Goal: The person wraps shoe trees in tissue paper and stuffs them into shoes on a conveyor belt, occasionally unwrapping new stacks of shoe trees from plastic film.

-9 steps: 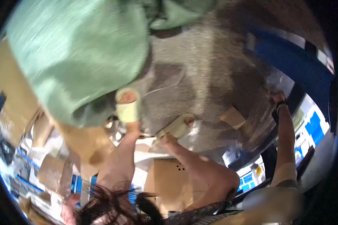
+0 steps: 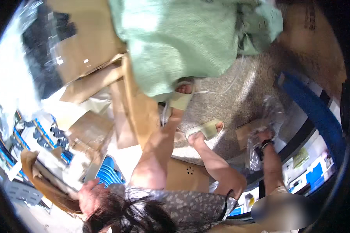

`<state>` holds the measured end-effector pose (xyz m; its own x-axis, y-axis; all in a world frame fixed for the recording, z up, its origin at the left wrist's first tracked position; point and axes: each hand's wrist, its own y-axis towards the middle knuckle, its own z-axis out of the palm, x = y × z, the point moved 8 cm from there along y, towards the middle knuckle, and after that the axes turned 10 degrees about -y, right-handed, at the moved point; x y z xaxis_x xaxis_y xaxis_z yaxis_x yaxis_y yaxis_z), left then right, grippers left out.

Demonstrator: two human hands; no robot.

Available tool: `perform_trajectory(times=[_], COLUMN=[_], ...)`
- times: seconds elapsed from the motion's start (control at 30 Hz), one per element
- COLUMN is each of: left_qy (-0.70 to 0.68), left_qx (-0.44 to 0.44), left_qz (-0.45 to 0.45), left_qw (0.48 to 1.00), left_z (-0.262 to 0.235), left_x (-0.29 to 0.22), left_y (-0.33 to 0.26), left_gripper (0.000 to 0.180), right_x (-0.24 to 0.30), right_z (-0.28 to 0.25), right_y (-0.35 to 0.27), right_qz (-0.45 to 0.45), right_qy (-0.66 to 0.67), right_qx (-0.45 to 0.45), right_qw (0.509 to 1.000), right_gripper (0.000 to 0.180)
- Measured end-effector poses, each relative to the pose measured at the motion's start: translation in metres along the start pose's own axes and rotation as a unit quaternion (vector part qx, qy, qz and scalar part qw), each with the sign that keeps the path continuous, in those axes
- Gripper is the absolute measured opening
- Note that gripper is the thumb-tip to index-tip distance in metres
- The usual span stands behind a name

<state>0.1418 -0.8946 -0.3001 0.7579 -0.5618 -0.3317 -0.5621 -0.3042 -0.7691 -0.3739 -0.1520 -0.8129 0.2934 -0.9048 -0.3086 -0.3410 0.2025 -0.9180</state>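
Note:
My right hand (image 2: 265, 136) reaches low over the floor on the right, a dark band round its wrist. Its fingers are closed on crumpled clear plastic film (image 2: 256, 157), which also sticks out on the far side of the hand. Beneath that hand lies a flat piece of brown cardboard (image 2: 243, 136). My left hand (image 2: 90, 197) is at the lower left, beside a curved brown cardboard flap (image 2: 46, 184). Its fingers look loosely apart, with nothing visible in them; part of the hand is hidden by hair.
A large pale-green woven sack (image 2: 179, 42) stands ahead of my feet. Opened cardboard boxes (image 2: 91, 35) fill the left, with a brown carton (image 2: 91, 134) nearer. Blue plastic pieces (image 2: 109, 171) sit at lower left. A dark-blue curved panel (image 2: 315, 105) edges the right, and a white cord crosses the floor.
The view has swung left, so the sack and my feet appear further right. My right hand has come nearer my body with the plastic. My left hand shows more fully beside the cardboard.

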Motion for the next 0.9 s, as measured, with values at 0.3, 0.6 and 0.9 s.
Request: perform_trajectory(times=[0.3,0.6,0.9], left_qy=[-0.239,-0.637,-0.716], left_qx=[-0.150,-0.047,-0.071], left_qz=[0.118,0.021,-0.118], left_qw=[0.952,0.769,0.684], left_z=[-0.114,-0.027,0.005], left_x=[-0.250,-0.250,-0.171], left_y=[0.090,0.051,0.091], left_gripper=[0.030,0.037,0.075], right_x=[0.218,0.211,0.136], right_z=[-0.146,-0.249,-0.260], right_y=[-0.347,-0.600,-0.887], right_qz=[-0.102,-0.109,-0.381], right_qy=[0.175,0.167,0.425], right_qx=[-0.254,-0.318,-0.372], right_qw=[0.946,0.927,0.732], right_gripper=[0.029,0.017,0.022])
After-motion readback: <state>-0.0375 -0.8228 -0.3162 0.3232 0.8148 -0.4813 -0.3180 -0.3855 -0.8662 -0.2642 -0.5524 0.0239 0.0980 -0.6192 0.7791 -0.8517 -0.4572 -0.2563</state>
